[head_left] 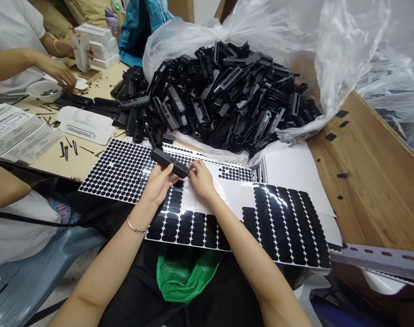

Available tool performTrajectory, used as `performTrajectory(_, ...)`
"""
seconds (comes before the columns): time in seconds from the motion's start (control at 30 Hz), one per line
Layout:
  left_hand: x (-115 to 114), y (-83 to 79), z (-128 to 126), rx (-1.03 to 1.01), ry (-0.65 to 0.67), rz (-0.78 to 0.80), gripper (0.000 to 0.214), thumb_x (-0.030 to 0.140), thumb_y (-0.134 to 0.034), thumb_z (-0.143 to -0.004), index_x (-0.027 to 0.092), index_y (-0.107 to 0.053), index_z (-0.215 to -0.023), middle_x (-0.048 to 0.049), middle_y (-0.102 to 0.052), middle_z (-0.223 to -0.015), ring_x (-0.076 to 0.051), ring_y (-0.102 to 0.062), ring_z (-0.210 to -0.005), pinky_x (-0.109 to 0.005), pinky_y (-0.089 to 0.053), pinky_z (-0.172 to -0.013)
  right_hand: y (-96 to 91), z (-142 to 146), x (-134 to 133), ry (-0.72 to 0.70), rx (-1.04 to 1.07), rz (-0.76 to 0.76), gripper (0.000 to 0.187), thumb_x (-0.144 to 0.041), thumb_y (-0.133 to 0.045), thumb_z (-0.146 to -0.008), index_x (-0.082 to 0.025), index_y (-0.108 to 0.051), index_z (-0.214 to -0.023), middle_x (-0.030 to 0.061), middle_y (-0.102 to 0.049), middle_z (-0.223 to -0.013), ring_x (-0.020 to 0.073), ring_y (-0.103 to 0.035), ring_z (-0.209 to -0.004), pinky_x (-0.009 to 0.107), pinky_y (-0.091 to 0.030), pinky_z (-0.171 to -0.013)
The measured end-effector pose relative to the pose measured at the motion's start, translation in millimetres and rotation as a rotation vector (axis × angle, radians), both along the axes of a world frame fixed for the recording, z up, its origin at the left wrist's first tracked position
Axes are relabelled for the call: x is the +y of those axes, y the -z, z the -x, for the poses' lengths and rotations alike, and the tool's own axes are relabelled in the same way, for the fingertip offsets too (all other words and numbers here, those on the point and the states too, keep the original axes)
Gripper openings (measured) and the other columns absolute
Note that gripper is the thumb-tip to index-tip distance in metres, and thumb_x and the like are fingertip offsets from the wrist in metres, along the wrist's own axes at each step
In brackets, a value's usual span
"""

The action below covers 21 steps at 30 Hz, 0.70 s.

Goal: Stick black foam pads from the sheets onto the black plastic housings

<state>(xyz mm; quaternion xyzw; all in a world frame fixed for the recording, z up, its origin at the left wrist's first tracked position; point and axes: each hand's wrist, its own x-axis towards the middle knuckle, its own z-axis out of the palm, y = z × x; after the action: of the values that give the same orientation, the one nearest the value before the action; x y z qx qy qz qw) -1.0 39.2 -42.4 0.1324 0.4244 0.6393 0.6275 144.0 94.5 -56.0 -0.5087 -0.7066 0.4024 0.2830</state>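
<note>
My left hand (pixel 158 183) grips a long black plastic part (pixel 169 163) from below, holding it over white sheets of black adhesive pads (pixel 288 222). The fingers of my right hand (pixel 200 178) are pinched together at the part's right end; anything between them is too small to make out. A sheet of round black dots (pixel 120 170) lies under and to the left of my hands. A silver bracelet (pixel 135 228) circles my left wrist.
A big heap of black plastic parts (pixel 224 97) spills from a clear plastic bag (pixel 329 54) behind the sheets. At the far left another person's hands (pixel 59 72) work beside white boxes (pixel 98 45) and a small bowl (pixel 45 90). Wooden bench top (pixel 370 181) extends right. Green bag (pixel 179 274) on my lap.
</note>
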Motion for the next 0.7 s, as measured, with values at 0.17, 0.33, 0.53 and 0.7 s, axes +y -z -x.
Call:
performTrajectory(0.17,0,1.4,-1,0.013,-0.006,-0.008,0.022,0.021,-0.081,-0.078,0.017,-0.061,-0.086,-0.0025,-0.072,-0.093,-0.017,-0.070,-0.088,-0.035,-0.057,-0.082,5.8,-10,12,-0.008,0.254,0.158,0.007,-0.027,-0.061,-0.083,-0.023,-0.057,-0.080,0.0010,-0.056,-0.094,0.0139,-0.057,-0.069,0.032,-0.052,-0.070)
performTrajectory(0.33,-1,3.4,-5,0.074,0.055,-0.056,0.027,0.023,-0.084,-0.073,0.018,-0.064,-0.090,-0.0016,-0.072,-0.094,-0.016,-0.068,-0.089,-0.031,-0.055,-0.083,-5.7,-26,15,-0.055,0.472,0.345,0.030,-0.048,-0.075,-0.072,-0.022,-0.060,-0.077,-0.0007,-0.057,-0.079,0.0146,-0.060,-0.072,0.032,-0.056,-0.074)
performTrajectory(0.53,-3,1.2,-12,0.250,0.178,-0.162,0.037,0.029,-0.086,-0.071,0.017,-0.068,-0.101,-0.0064,-0.073,-0.102,-0.023,-0.067,-0.101,-0.036,-0.056,-0.089,-37.3,-49,-4,-0.133,0.536,0.514,0.028,-0.041,-0.085,-0.068,-0.018,-0.069,-0.068,0.0045,-0.067,-0.102,0.0182,-0.065,-0.091,0.037,-0.056,-0.091)
performTrajectory(0.7,-5,0.3,-13,0.237,0.174,-0.181,0.038,0.032,-0.088,-0.068,0.018,-0.070,-0.097,-0.0070,-0.072,-0.100,-0.024,-0.068,-0.099,-0.034,-0.060,-0.080,-46.1,-49,-21,-0.071,0.506,0.427,0.028,-0.044,-0.086,-0.069,-0.019,-0.071,-0.070,0.0045,-0.066,-0.113,0.0177,-0.065,-0.093,0.038,-0.057,-0.092)
